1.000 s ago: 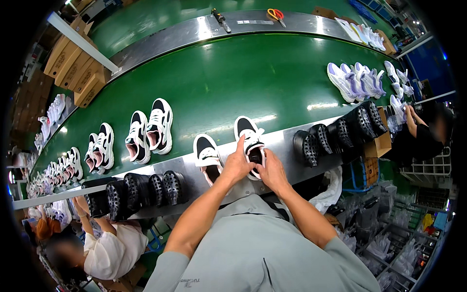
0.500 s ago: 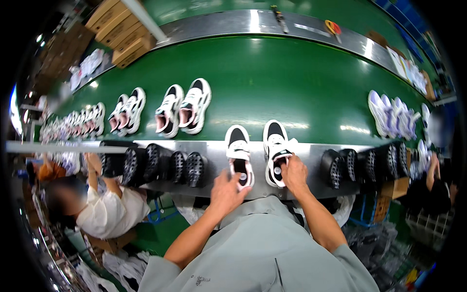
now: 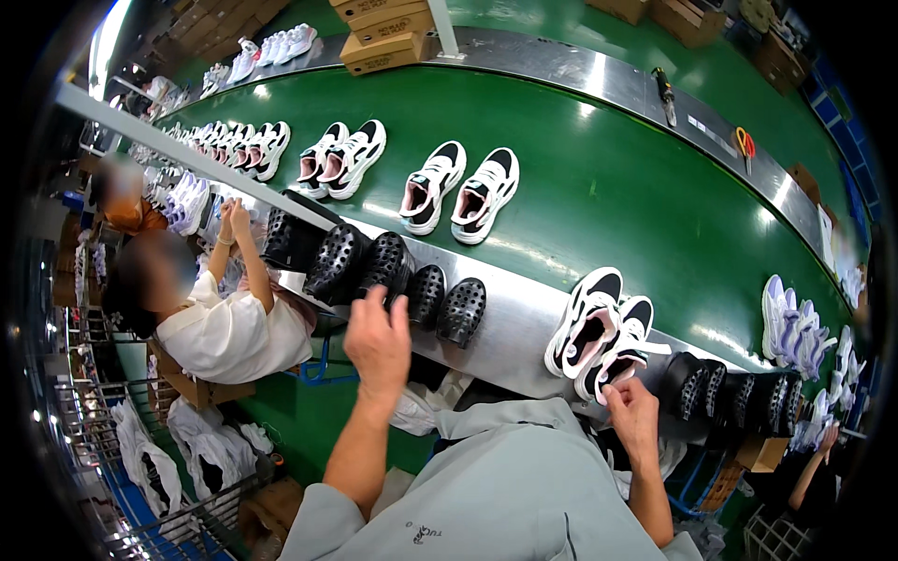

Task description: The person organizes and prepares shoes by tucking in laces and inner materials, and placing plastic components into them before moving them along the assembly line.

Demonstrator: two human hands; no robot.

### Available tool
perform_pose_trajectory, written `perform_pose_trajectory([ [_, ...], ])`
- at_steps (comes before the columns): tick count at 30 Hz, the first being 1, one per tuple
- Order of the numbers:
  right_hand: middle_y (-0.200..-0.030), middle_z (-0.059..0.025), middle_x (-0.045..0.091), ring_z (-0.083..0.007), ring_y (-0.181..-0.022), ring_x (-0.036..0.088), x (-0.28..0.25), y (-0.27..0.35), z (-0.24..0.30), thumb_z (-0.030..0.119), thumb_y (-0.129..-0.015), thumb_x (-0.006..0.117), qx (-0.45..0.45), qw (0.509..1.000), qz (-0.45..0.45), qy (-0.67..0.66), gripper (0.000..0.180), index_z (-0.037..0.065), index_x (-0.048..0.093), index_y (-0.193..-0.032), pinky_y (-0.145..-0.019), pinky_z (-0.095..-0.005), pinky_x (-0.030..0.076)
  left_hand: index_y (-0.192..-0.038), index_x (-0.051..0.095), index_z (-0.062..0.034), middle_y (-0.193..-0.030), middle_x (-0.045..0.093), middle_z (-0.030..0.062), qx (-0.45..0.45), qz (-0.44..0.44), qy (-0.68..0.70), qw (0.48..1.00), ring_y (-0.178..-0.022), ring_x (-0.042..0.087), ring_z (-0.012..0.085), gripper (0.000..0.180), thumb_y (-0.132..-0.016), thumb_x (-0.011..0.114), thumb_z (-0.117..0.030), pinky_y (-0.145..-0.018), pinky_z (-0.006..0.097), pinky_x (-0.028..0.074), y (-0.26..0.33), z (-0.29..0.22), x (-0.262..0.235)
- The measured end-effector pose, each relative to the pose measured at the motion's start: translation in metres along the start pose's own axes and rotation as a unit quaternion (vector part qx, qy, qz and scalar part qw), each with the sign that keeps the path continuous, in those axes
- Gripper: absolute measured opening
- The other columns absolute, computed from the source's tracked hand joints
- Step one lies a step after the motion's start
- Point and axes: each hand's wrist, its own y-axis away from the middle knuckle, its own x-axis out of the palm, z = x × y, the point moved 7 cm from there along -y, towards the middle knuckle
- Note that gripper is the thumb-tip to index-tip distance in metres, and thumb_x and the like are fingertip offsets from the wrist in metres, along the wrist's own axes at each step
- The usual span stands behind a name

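Two white-and-black sneakers with pink linings stand side by side on the metal ledge before me, the left sneaker (image 3: 587,323) and the right sneaker (image 3: 625,348) touching or nearly so. My right hand (image 3: 634,416) pinches the heel of the right one. Farther left, my left hand (image 3: 379,344) is raised with its fingers apart and nothing in it. Its fingertips come up to the lower end of a black perforated shoe-shaped form (image 3: 385,264); whether they touch it I cannot tell. Another such form (image 3: 463,313) lies to its right.
A sneaker pair (image 3: 485,196) stands on the green belt (image 3: 599,187), with more pairs farther left. Black forms (image 3: 739,397) and purple-white shoes (image 3: 793,323) are at right. Scissors (image 3: 745,145) lie on the far ledge. A co-worker (image 3: 234,327) sits left; a white bar (image 3: 196,154) crosses there.
The view has turned left. My left hand has left the left sneaker and moved over to the black forms. The two sneakers now stand closer together; my right hand stays at the right one's heel.
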Motion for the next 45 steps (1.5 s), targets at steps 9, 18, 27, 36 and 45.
perform_pose_trajectory([
  [9, -0.066, -0.0129, 0.064, -0.0198, -0.059, 0.061, 0.044, 0.003, 0.079, 0.020, -0.089, 0.074, -0.059, 0.994, 0.087, 0.031, 0.025, -0.004, 0.066, -0.090, -0.060, -0.0343, 0.049, -0.113, 0.067, 0.0024, -0.080, 0.063, 0.0137, 0.019, -0.010, -0.034, 0.999, -0.069, 0.063, 0.0338, 0.041, -0.087, 0.078, -0.026, -0.064, 0.043, 0.051, -0.019, 0.055, 0.009],
  [18, -0.113, -0.0067, 0.066, -0.0155, -0.098, 0.066, 0.105, -0.007, 0.125, 0.028, -0.099, 0.065, 0.079, 0.800, 0.235, -0.546, 0.039, 0.002, 0.055, -0.126, -0.085, -0.0313, 0.055, -0.112, 0.066, 0.0010, -0.076, 0.057, 0.0075, 0.297, 0.107, 0.325, 0.892, -0.064, 0.058, 0.0242, 0.048, -0.079, 0.085, -0.028, -0.055, 0.037, 0.048, 0.053, -0.124, -0.008],
  [27, -0.114, -0.0097, 0.064, -0.0177, -0.102, 0.065, 0.055, 0.009, 0.106, 0.021, -0.092, 0.070, -0.056, 0.918, 0.213, -0.330, 0.065, -0.002, 0.040, -0.145, -0.088, -0.0345, 0.053, -0.101, 0.072, 0.0025, -0.091, 0.069, 0.0050, 0.035, 0.451, 0.572, 0.684, -0.087, 0.063, 0.0125, 0.015, -0.089, 0.069, -0.006, -0.082, 0.028, 0.051, 0.039, -0.178, 0.098],
  [36, -0.089, -0.0219, 0.071, -0.0421, -0.079, 0.070, -0.004, 0.031, 0.092, 0.054, -0.087, 0.070, -0.157, 0.960, 0.086, 0.217, 0.061, 0.000, 0.063, -0.115, -0.069, -0.0490, 0.055, -0.095, 0.070, 0.0031, -0.083, 0.068, 0.0035, -0.168, 0.471, 0.515, 0.696, -0.076, 0.061, 0.0107, 0.011, -0.086, 0.070, -0.003, -0.068, 0.026, 0.051, 0.086, -0.177, 0.172],
  [45, -0.073, -0.0285, 0.066, -0.0478, -0.068, 0.066, 0.008, 0.008, 0.043, 0.041, -0.092, 0.067, -0.137, 0.959, 0.064, 0.242, 0.043, -0.002, 0.059, -0.089, -0.064, -0.0569, 0.050, -0.109, 0.066, 0.0017, -0.111, 0.064, 0.0220, 0.264, 0.259, 0.333, 0.867, -0.117, 0.055, 0.0384, 0.037, -0.079, 0.076, -0.018, -0.101, 0.046, 0.046, 0.057, -0.227, 0.175],
])
